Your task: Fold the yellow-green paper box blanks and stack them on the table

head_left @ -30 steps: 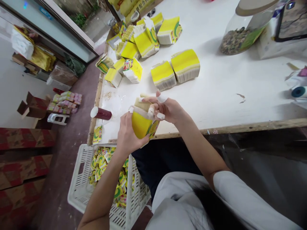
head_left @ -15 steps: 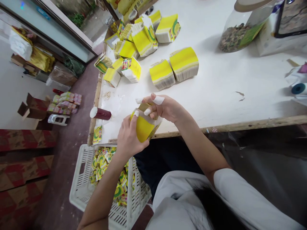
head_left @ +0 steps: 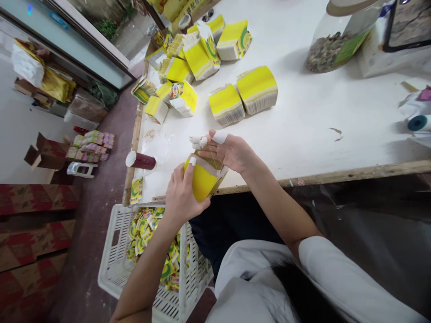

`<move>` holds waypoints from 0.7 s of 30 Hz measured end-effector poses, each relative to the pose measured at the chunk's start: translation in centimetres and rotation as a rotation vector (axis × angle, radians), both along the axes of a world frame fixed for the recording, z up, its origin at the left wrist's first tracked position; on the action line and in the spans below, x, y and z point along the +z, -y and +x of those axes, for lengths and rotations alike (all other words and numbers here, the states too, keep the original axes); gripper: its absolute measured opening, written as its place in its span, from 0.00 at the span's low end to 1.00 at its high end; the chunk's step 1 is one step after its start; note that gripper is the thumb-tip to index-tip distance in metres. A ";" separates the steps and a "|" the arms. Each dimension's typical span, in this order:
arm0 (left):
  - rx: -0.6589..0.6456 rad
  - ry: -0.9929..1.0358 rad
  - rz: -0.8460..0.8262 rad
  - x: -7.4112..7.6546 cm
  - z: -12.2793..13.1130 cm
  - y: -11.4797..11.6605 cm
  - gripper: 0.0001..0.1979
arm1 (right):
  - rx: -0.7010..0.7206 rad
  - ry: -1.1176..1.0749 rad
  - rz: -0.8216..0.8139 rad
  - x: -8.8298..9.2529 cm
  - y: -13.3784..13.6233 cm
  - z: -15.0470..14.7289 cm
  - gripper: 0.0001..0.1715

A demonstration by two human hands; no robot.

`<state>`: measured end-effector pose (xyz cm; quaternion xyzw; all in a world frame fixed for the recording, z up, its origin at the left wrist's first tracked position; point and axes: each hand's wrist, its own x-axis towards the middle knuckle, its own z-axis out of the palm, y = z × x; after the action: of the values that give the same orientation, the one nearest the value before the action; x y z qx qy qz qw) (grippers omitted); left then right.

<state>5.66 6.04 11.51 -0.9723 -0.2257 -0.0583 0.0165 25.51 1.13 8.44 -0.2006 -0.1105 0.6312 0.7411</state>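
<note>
My left hand (head_left: 183,193) is closed around a stack of yellow paper packets (head_left: 204,179), held tilted over the table's front edge. White tape wraps a fingertip of this hand. My right hand (head_left: 225,150) is at the stack's top end, several fingertips taped white. A thin tan loop, which looks like a rubber band (head_left: 213,154), is stretched over its fingers by the stack. Beyond the hands, two yellow packet stacks (head_left: 257,89) stand side by side on the white table (head_left: 303,130).
More yellow stacks (head_left: 200,56) crowd the table's far left. Near its left edge are a dark red cup (head_left: 141,160) lying on its side and a loose packet (head_left: 136,190). A white crate (head_left: 112,260) of packets sits below. A jar (head_left: 333,49) of small pieces stands right.
My right hand's fingers have straightened and spread, and the thin band now shows stretched from them. My left hand keeps its hold on the stack, almost unmoved.
</note>
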 end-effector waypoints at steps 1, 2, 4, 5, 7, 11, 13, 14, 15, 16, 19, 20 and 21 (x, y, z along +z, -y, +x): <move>0.000 -0.002 -0.002 0.0 0.0 0.0 0.52 | -0.014 0.011 -0.001 -0.1 -0.1 -0.1 0.05; 0.000 -0.003 -0.004 -0.1 0.0 0.0 0.52 | -0.024 0.024 -0.002 -0.1 -0.1 -0.2 0.05; 0.005 0.000 -0.011 -0.1 -0.1 0.0 0.53 | -0.047 0.044 -0.007 -0.1 -0.2 -0.4 0.05; 0.008 0.005 -0.017 -0.1 -0.1 -0.1 0.53 | -0.059 0.043 -0.010 0.0 -0.2 -0.5 0.05; 0.014 0.019 -0.037 -0.1 -0.1 -0.1 0.54 | -0.081 0.023 -0.024 0.2 -0.1 -0.5 0.06; 0.026 0.041 -0.072 -0.1 -0.2 -0.2 0.55 | -0.112 -0.026 -0.071 0.3 0.1 -0.3 0.05; 0.037 0.039 -0.074 -0.2 -0.2 -0.1 0.54 | -0.136 -0.035 -0.091 0.1 0.1 -0.2 0.06; 0.040 0.039 -0.069 -0.2 -0.2 -0.1 0.54 | -0.154 -0.033 -0.095 0.0 0.2 -0.1 0.06; 0.040 0.039 -0.063 -0.3 -0.2 0.0 0.54 | -0.172 -0.024 -0.096 0.0 0.2 0.0 0.07; 0.035 0.039 -0.057 -0.2 -0.2 0.1 0.55 | -0.182 -0.008 -0.090 0.0 0.2 0.1 0.07; 0.002 0.051 -0.050 0.0 -0.2 0.3 0.56 | -0.172 0.053 -0.053 0.5 0.4 0.4 0.07; -0.009 0.059 -0.051 0.2 -0.2 0.4 0.56 | -0.168 0.064 -0.041 0.6 0.5 0.5 0.07; -0.018 0.070 -0.052 0.3 -0.2 0.4 0.56 | -0.168 0.068 -0.033 0.7 0.5 0.6 0.07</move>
<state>5.47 5.64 11.78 -0.9718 -0.2188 -0.0864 -0.0169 26.08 0.59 9.19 -0.2425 -0.1079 0.5613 0.7839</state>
